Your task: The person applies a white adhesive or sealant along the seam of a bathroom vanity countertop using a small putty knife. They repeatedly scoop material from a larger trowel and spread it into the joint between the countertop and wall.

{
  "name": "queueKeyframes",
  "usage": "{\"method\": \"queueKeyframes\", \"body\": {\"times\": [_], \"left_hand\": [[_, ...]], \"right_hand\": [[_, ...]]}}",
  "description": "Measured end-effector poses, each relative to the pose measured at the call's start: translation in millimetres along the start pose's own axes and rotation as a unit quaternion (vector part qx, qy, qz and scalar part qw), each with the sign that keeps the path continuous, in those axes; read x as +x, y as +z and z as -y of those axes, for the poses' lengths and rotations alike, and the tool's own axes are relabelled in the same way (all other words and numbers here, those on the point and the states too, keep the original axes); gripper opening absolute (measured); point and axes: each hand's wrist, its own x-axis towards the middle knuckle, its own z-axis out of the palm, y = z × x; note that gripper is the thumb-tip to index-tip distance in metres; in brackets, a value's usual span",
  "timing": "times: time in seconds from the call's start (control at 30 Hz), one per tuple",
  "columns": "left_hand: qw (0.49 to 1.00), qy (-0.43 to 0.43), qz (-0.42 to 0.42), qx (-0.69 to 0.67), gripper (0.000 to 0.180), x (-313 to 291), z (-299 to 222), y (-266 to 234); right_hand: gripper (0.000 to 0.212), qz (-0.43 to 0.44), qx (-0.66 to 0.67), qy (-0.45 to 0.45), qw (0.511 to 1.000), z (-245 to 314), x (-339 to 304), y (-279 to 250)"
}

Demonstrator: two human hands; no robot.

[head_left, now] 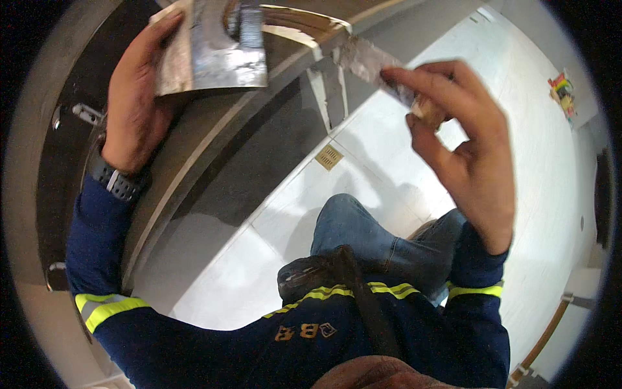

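Note:
My left hand (136,97), with a dark watch on its wrist, is closed on a wide metal filling knife (227,68) with a pale back edge. A brownish smear shows on its shiny blade near the upper edge of the view. To the right, my right hand (463,123) pinches a small putty knife (369,61) between thumb and fingers. Its smeared, flat blade points left, close to the grey panel's edge. White strips (319,97), perhaps tape, run down the grey panel (259,142) beside that blade; I cannot tell whether the blade touches them.
Below the panel lies a white tiled floor (259,259) with a square drain cover (329,157). Dark fronts with metal handles (87,114) stand at the left. A small pile of colourful items (562,96) is at the far right. My bent knee (346,223) is beneath my hands.

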Motion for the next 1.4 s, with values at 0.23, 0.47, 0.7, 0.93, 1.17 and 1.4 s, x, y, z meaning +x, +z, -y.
{"method": "queueKeyframes", "body": {"times": [0.23,0.47,0.7,0.93,1.17,1.4], "left_hand": [[0.974,0.061,-0.11,0.187,0.045,-11,-6,16],[0.951,0.09,-0.157,0.251,0.048,-14,-6,33],[0.922,0.113,-0.117,0.352,0.053,-15,-8,26],[0.873,0.15,-0.073,0.459,0.066,-17,-11,8],[0.919,0.117,-0.087,0.367,0.062,-16,-10,5],[0.911,0.115,-0.069,0.391,0.059,-15,-15,-2]], "right_hand": [[0.045,-0.132,0.097,0.033,0.986,-48,-36,90],[0.039,-0.19,0.077,-0.016,0.979,-47,-17,103],[0.047,-0.117,0.163,0.003,0.98,-45,-10,93],[0.041,-0.09,0.14,0.012,0.986,-43,-6,91],[0.042,-0.062,0.078,0.066,0.993,-42,-30,100],[0.043,-0.085,0.014,0.065,0.994,-64,-49,137]]}}
